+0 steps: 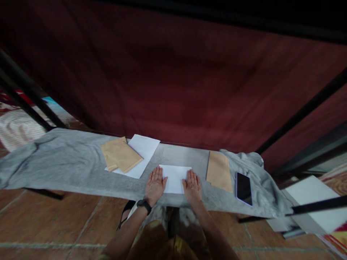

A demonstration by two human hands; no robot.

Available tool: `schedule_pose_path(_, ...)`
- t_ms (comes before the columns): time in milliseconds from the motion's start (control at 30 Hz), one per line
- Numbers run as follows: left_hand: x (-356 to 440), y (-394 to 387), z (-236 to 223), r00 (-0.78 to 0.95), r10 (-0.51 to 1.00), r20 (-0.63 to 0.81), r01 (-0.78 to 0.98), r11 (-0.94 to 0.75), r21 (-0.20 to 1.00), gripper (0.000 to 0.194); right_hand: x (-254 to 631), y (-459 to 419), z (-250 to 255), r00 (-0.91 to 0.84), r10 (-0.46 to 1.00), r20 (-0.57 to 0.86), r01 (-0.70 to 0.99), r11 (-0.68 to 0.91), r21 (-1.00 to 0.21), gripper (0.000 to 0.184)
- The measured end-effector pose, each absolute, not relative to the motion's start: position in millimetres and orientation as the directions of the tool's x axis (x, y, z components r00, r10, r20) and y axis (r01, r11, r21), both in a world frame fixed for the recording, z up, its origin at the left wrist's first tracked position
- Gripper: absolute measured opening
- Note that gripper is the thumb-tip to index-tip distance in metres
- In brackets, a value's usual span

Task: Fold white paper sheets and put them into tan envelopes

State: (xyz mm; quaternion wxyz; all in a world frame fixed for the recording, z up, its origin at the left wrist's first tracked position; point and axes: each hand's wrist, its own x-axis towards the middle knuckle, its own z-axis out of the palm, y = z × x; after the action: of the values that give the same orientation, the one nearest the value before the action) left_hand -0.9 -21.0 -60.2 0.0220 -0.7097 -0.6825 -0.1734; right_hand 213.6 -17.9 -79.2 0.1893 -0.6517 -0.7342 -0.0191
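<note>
A white sheet of paper (175,180) lies on the grey cloth between my hands, and it looks folded. Flat on its left edge rests my left hand (156,184), fingers stretched out and a dark watch on the wrist. My right hand (193,186) presses flat on the opposite edge, its fingers also extended. To the left, brown envelopes (127,157) overlap larger white paper (145,146). Another brown envelope (219,171) lies right of my right hand.
A phone (244,188) with a dark screen lies near the right end of the cloth-covered bench (73,166). Behind it hangs a dark red curtain (176,90). Black metal bars (306,112) slant at both sides. A white box-like object (317,202) stands lower right.
</note>
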Motion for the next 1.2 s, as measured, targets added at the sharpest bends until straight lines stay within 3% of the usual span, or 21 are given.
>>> schedule_pose_path(367,-12,-44,-61,-0.093,0.935,0.342,0.971,0.009,0.239,0.058,225,-39,-77,-0.028,0.939,0.342,0.956,0.125,-0.266,0.058)
schedule_pose_path(467,13,-50,-57,0.011,0.931,0.364,0.966,-0.104,0.237,0.057,207,-45,-73,-0.074,0.945,0.319,0.941,0.172,-0.293,0.056)
schedule_pose_path(600,43,-57,-55,0.245,0.926,0.287,0.919,-0.317,0.236,0.055,191,-57,-72,-0.21,0.93,0.3,0.905,0.301,-0.3,0.053)
schedule_pose_path(900,20,-49,-64,0.08,0.958,0.276,0.966,-0.143,0.217,0.058,234,-70,-73,-0.219,0.919,0.329,0.93,0.299,-0.216,0.052)
schedule_pose_path(1067,54,-30,-67,0.274,0.929,0.25,0.912,-0.333,0.237,0.055,235,-71,-80,-0.252,0.889,0.382,0.922,0.341,-0.185,0.052)
schedule_pose_path(1200,73,-10,-66,0.302,0.918,0.257,0.907,-0.359,0.218,0.055,232,-69,-82,-0.24,0.869,0.434,0.925,0.34,-0.169,0.051)
